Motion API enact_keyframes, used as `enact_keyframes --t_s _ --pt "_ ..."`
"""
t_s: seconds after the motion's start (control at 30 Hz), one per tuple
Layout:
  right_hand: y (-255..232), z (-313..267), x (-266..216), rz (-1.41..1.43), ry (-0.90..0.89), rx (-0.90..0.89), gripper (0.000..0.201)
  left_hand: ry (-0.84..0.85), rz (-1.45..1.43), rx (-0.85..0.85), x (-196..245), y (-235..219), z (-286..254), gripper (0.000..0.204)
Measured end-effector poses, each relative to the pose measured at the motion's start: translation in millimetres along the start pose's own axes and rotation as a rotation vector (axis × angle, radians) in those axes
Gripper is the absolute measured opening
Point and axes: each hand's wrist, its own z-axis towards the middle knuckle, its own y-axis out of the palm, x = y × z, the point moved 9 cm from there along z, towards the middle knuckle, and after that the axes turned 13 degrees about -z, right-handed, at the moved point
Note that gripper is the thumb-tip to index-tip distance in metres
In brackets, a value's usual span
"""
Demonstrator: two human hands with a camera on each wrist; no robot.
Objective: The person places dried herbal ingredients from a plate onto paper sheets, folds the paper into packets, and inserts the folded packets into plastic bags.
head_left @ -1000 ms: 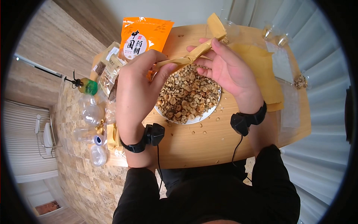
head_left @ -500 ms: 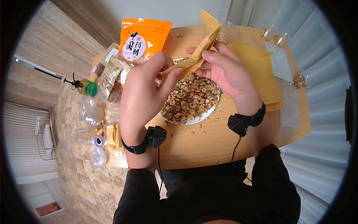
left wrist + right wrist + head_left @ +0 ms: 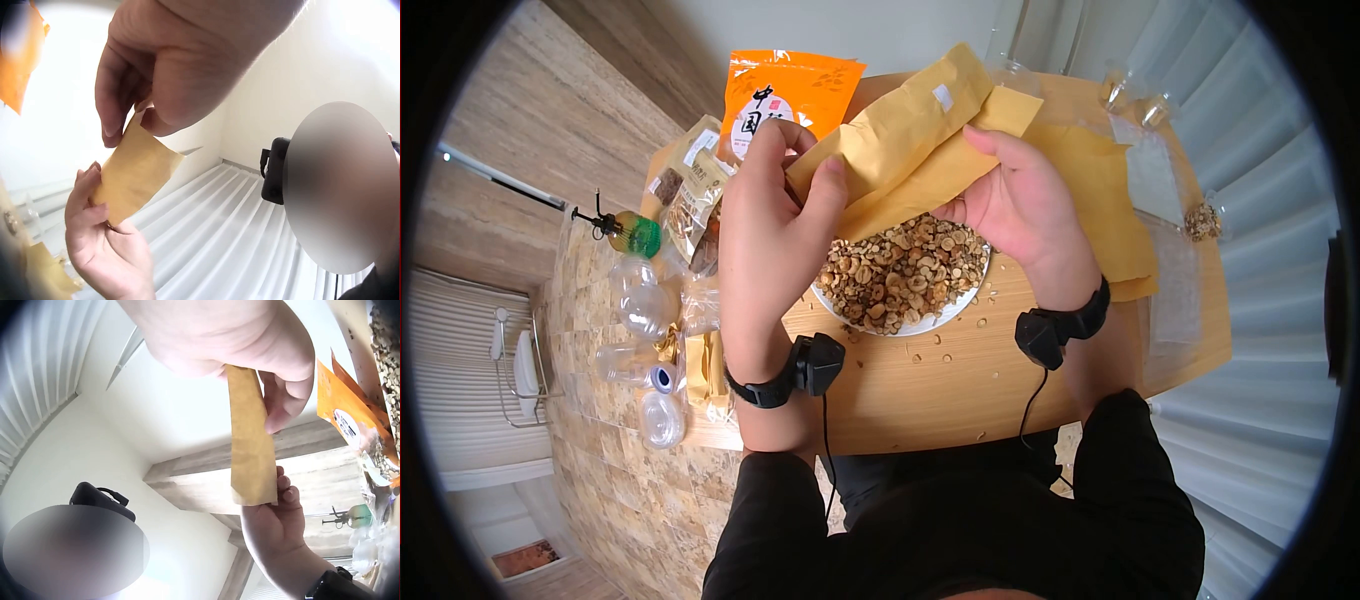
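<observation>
Both hands hold a yellow-brown paper envelope [image 3: 910,130] flat above a white plate [image 3: 920,323] heaped with dried, pale brown seed pieces [image 3: 900,270]. My left hand [image 3: 800,160] pinches the envelope's left end between thumb and fingers. My right hand [image 3: 978,170] grips its right side, thumb on top. From the left wrist view, the left hand [image 3: 134,115] pinches the envelope [image 3: 134,172] from above while the right hand [image 3: 94,212] holds its lower edge. The right wrist view has the right hand [image 3: 262,387] gripping the envelope [image 3: 250,444], with the left hand [image 3: 275,525] below it.
An orange printed packet [image 3: 785,85] stands behind the plate on the round wooden table [image 3: 960,390]. Clear herb packets [image 3: 690,190] and plastic bottles [image 3: 640,300] crowd the left edge. More yellow envelopes [image 3: 1100,190] and small clear bags [image 3: 1140,95] lie at right. Loose seeds dot the tabletop.
The envelope, earlier held edge-on and folded narrow over the plate, has been turned and spread so its broad face shows. Both hands have risen slightly with it.
</observation>
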Motion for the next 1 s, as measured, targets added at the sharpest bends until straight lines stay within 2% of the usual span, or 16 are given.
enact_keyframes --t_s 0.1,0.17,0.2,0.23,0.3,0.47,0.53,0.67,0.73,0.87,0.97,1.0 --pt "5 0 0 0.042 0.012 -0.061 0.036 -0.009 0.063 0.042 1 -1 2 0.011" --pt "5 1 5 0.025 0.056 -0.083 0.037 0.431 0.296 -0.054 30 11 0 0.011" --pt "5 1 6 0.026 0.059 -0.084 0.037 0.294 0.258 -0.106 21 15 1 0.011" --pt "6 1 8 -0.009 0.081 -0.105 0.038 0.291 0.259 -0.105 22 15 1 0.011" --pt "8 0 11 -0.043 0.106 -0.126 0.039 0.211 0.124 -0.272 16 30 0 0.01" --pt "15 -3 11 -0.042 0.108 -0.144 0.042 0.141 0.173 -0.23 9 29 -1 0.021" --pt "13 -3 14 -0.05 0.125 -0.117 0.042 0.02 0.075 -0.188 -5 25 1 0.026" --pt "17 -7 13 -0.151 0.142 -0.064 0.044 -0.014 -0.08 -0.188 -6 26 0 0.025" --pt "17 -7 15 -0.163 0.146 -0.093 0.044 0.074 0.106 -0.214 -4 29 -1 0.027" --pt "14 -6 16 -0.151 0.164 -0.14 0.044 -0.034 -0.037 -0.207 -15 27 1 0.03" --pt "19 -8 13 -0.212 0.164 -0.12 0.044 -0.015 0.017 -0.245 -8 29 -1 0.028" --pt "20 -9 14 -0.212 0.167 -0.121 0.044 -0.026 0.142 -0.263 -8 31 -2 0.025"
